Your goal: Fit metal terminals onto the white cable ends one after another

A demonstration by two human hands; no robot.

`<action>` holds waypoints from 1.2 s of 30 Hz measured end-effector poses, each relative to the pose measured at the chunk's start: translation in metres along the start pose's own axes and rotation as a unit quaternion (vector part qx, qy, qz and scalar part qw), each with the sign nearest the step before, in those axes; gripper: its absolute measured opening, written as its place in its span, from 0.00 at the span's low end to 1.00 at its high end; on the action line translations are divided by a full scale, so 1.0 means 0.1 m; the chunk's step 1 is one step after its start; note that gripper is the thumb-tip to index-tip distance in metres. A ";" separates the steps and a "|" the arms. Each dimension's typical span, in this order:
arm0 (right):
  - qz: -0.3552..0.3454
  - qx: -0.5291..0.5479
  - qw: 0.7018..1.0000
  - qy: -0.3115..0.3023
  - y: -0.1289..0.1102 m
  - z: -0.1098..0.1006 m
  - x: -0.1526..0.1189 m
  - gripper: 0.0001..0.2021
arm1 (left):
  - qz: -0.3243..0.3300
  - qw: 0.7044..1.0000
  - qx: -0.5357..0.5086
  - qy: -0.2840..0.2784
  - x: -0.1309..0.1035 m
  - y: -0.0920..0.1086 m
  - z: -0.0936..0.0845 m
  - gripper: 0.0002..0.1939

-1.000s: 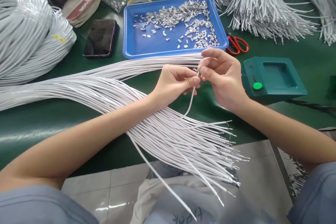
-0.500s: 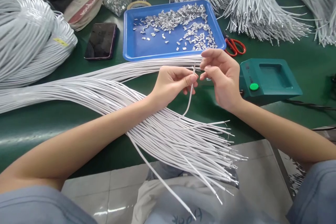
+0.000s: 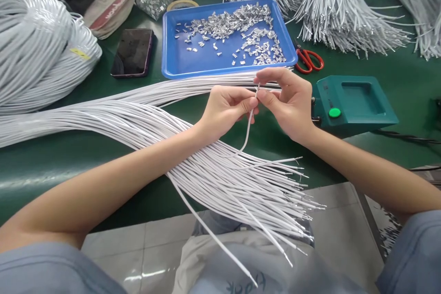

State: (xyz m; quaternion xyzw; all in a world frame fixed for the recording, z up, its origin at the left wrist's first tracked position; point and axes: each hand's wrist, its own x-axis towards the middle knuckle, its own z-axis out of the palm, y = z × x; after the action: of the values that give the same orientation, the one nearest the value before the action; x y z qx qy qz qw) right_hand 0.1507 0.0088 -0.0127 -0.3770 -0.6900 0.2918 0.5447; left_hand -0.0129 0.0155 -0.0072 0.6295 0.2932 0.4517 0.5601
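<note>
A single white cable (image 3: 248,127) rises out of the loose bundle of white cables (image 3: 220,170), its stripped end pointing up. My left hand (image 3: 225,110) pinches it just below that end, between thumb and fingers. From the right, my right hand (image 3: 289,101) has its thumb and forefinger closed around the bare strands at the tip. Whether a small metal part sits between those fingertips is hidden. Below my forearms, the bundle fans out past the table edge, with the ends of its cables stripped.
A blue tray (image 3: 193,62) of small metal terminals lies behind my hands. Red-handled scissors (image 3: 310,60) and a green device with a lit button (image 3: 358,101) stand to the right. A phone (image 3: 132,53) and a large cable coil (image 3: 37,46) are at left; finished-looking bundles (image 3: 344,18) lie behind.
My right hand has moved left and its thumb and forefinger have closed on the cable's stripped end. My left hand keeps its pinch nearly in place.
</note>
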 end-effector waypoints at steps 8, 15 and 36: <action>0.025 0.018 0.999 -0.021 0.02 -0.02 0.06 0.14 | -0.003 1.000 0.021 -0.020 0.01 0.02 0.00 0.21; 0.019 0.013 1.000 -0.016 -0.07 -0.05 0.06 0.13 | -0.001 1.000 -0.003 -0.027 -0.01 0.05 0.04 0.21; 0.062 0.067 0.996 -0.010 -0.11 -0.01 0.03 0.17 | 0.115 0.989 0.059 0.070 -0.07 -0.02 0.12 0.07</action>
State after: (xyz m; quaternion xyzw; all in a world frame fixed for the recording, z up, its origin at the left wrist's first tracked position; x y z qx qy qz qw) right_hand 0.1491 0.0055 -0.0022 -0.3786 -0.6497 0.3742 0.5427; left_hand -0.0045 0.0045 -0.0104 0.6582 0.2834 0.5379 0.4440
